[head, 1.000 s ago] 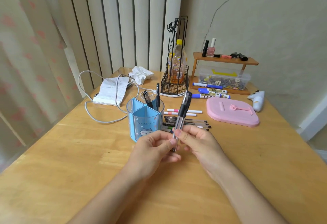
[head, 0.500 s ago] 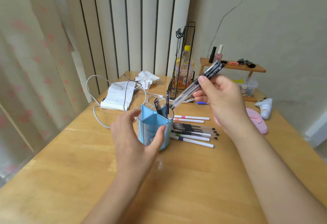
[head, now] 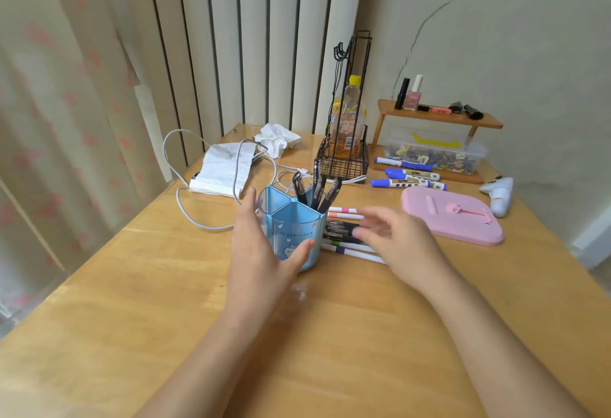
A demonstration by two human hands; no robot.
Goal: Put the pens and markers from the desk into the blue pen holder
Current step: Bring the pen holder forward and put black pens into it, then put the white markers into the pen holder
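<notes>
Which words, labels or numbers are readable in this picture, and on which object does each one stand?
"Hachiware": on the front wall of the blue pen holder; the letters are faint, so this reading is uncertain.
Print under the cartoon figure on the same holder: too small to read.
Label on the yellow-capped bottle: coloured print, too blurred to read.
Labels on the three blue-capped markers: dark print, too small to read.
No other text is visible.

The blue pen holder (head: 295, 231) bears a word reading roughly "Hachiware"; other labels are too blurred.
</notes>
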